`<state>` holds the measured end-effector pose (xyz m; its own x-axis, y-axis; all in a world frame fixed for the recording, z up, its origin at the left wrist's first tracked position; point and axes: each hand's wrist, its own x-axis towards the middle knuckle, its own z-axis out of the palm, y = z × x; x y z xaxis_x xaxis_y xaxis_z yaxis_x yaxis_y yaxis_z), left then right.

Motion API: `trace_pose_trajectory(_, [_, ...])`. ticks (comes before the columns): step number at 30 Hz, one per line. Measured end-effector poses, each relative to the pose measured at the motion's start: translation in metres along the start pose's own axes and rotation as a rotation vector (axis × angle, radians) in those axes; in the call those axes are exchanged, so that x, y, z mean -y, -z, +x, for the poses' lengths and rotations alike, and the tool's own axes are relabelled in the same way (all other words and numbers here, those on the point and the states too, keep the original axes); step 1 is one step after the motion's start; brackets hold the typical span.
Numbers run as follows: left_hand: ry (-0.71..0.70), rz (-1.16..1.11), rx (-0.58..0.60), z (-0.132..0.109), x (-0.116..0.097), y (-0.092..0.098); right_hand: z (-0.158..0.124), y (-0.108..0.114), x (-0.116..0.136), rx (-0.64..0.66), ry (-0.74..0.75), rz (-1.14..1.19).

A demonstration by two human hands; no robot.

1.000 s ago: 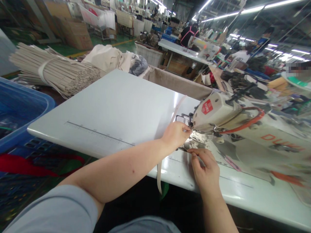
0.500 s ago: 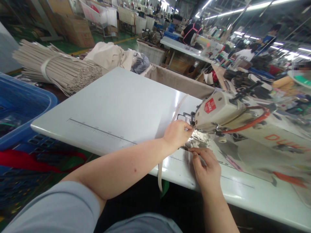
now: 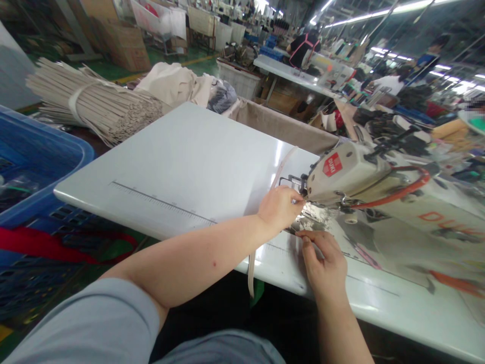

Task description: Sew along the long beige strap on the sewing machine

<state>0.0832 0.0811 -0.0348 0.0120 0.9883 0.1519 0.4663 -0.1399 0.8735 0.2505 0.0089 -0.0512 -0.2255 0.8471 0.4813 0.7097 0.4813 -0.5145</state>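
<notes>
My left hand (image 3: 280,208) is closed in a pinch beside the needle area of a white sewing machine (image 3: 341,169); what its fingertips hold is too small to make out. Nearer to me, my right hand (image 3: 326,260) has thumb and index finger pinched together at the front edge of the shiny metal needle plate (image 3: 312,215). Anything between those fingers is hidden. A narrow beige strip (image 3: 251,275) hangs over the table's front edge below my left wrist. Behind that hand, another length of pale strip (image 3: 283,163) lies on the tabletop.
The white sewing table (image 3: 182,151) has a printed ruler along its front. At left are a blue plastic basket (image 3: 71,146), a red strap (image 3: 45,245) and a tied bundle of beige strips (image 3: 102,103). A fabric-lined bin (image 3: 280,121) adjoins the far edge. People sit farther back.
The view has shifted slightly, so everything appears a little farther right. Both hands keep nearly the same pose at the machine.
</notes>
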Motion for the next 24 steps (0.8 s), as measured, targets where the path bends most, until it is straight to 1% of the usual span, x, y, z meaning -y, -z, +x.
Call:
trace_pose_trajectory(10, [-0.007,0.032,0.023,0.0015,-0.0006,-0.0002,-0.0006,-0.0004,0.0009,-0.003,-0.004,-0.004])
trace_pose_trajectory(24, [-0.029,0.080,0.014,0.0036,0.0015,-0.0042,0.0009,-0.0016,0.0002,-0.001,-0.003,0.007])
